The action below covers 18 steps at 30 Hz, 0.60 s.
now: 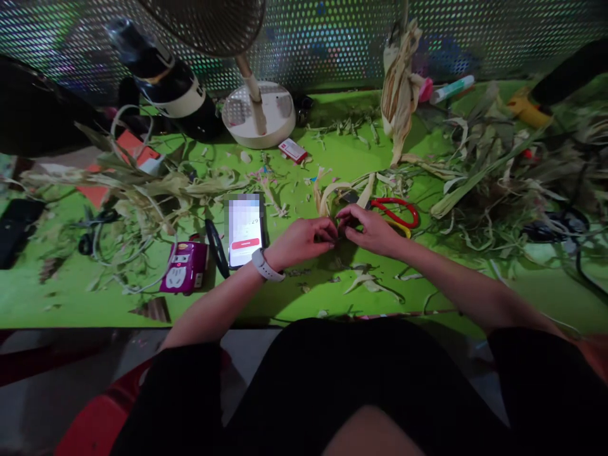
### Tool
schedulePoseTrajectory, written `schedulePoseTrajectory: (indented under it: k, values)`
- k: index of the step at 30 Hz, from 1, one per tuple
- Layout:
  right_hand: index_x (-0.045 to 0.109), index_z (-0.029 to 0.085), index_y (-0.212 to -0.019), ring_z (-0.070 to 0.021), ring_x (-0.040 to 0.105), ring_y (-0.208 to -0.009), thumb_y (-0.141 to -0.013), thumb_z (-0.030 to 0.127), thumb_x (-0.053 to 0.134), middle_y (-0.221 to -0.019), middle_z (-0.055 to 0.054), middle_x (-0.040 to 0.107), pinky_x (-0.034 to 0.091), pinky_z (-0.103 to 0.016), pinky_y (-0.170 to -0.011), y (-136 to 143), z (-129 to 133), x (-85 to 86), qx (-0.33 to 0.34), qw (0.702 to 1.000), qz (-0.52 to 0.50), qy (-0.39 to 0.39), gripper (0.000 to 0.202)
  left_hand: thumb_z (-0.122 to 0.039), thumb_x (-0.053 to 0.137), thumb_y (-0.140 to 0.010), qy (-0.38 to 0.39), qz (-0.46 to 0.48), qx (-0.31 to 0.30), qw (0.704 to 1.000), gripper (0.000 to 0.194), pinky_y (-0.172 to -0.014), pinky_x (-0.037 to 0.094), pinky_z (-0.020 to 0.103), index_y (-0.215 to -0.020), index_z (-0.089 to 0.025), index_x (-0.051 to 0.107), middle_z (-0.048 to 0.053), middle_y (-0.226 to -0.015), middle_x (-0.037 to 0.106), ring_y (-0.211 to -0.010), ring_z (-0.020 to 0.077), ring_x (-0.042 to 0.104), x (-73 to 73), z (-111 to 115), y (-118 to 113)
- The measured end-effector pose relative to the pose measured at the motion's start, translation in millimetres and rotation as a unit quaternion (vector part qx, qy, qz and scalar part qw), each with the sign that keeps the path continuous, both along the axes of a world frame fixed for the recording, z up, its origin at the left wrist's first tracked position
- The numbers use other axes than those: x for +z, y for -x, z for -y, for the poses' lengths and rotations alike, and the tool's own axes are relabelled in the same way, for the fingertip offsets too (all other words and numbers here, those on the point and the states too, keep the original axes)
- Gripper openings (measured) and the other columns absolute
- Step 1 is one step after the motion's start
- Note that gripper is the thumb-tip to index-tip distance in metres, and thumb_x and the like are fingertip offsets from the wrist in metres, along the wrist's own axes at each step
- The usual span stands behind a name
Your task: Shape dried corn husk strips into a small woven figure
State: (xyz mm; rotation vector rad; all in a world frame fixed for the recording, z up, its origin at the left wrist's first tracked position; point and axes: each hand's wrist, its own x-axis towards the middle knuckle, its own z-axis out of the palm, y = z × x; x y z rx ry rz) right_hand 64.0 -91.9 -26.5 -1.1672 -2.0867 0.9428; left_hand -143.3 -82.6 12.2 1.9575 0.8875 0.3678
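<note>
Over the middle of the green table, my left hand (pixel 306 240) and my right hand (pixel 368 230) face each other with their fingertips close together. The fingers of both are curled in a pinch; anything between them is too small to make out. Just beyond them lies a pale strip of dried husk (pixel 336 190). Scissors with red and yellow handles (pixel 403 210) rest beside my right hand, partly behind it. Left of my left wrist, which wears a pale band, is a lit phone (pixel 244 234).
A fan (pixel 259 117) and a dark bottle (pixel 178 95) stand at the back. Dried husks (pixel 399 95) stand upright behind the scissors. Heaps of plant strips (pixel 494 183) cover the right side. A purple box (pixel 185 267) and cables lie left, a marker (pixel 452 89) back right.
</note>
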Motion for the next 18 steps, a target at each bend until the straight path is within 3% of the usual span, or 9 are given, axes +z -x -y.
schedulePoseTrajectory:
  k: [4,7,9,13,18]
  values:
    - [0.058,0.018,-0.098,-0.0168,0.064,-0.077,-0.078,0.016,0.054,-0.088,-0.006,0.068,0.051,-0.031,-0.071,0,0,-1.9,0.007,1.000,-0.004,-0.030,0.021,-0.014,0.059,-0.080,-0.180,-0.087,0.051,0.978,0.009,-0.072,0.049,0.030,-0.087,-0.017,0.064,0.003,-0.081,0.071,-0.077,0.0164,0.067,4.9,15,-4]
    - [0.062,0.017,-0.093,-0.0182,0.063,-0.078,-0.079,0.017,0.055,-0.088,-0.008,0.068,0.051,-0.032,-0.072,1,-1,-4.4,0.024,0.997,0.009,-0.066,0.015,-0.015,0.054,-0.085,-0.352,-0.168,0.060,0.919,0.013,-0.073,0.047,0.036,-0.090,-0.016,0.065,0.006,-0.071,0.068,-0.074,0.0200,0.064,-0.5,26,-6]
    - [0.063,0.017,-0.091,-0.0190,0.062,-0.078,-0.079,0.016,0.055,-0.087,-0.008,0.068,0.050,-0.033,-0.072,1,-2,-5.3,0.040,0.995,0.020,-0.092,0.015,-0.014,0.051,-0.087,-0.426,-0.171,0.063,0.886,0.015,-0.073,0.046,0.036,-0.092,-0.015,0.065,0.005,-0.066,0.067,-0.071,0.0201,0.062,-8.9,30,-6]
    - [0.064,0.016,-0.091,-0.0200,0.062,-0.079,-0.077,0.017,0.056,-0.086,-0.009,0.068,0.049,-0.034,-0.074,2,-1,-4.3,0.042,0.994,0.034,-0.096,0.016,-0.011,0.052,-0.087,-0.521,-0.105,0.090,0.842,0.020,-0.085,0.045,0.036,-0.100,-0.017,0.065,0.002,-0.067,0.067,-0.073,0.0178,0.060,-29.2,25,-2]
    - [0.061,0.014,-0.107,-0.0198,0.062,-0.081,-0.079,0.019,0.055,-0.092,-0.010,0.069,0.049,-0.034,-0.074,4,0,-4.8,0.006,0.999,0.021,-0.042,0.029,-0.010,0.055,-0.086,-0.538,-0.037,0.086,0.838,0.022,-0.090,0.046,0.037,-0.103,-0.021,0.063,0.000,-0.071,0.069,-0.068,0.0153,0.061,-40.9,16,1]
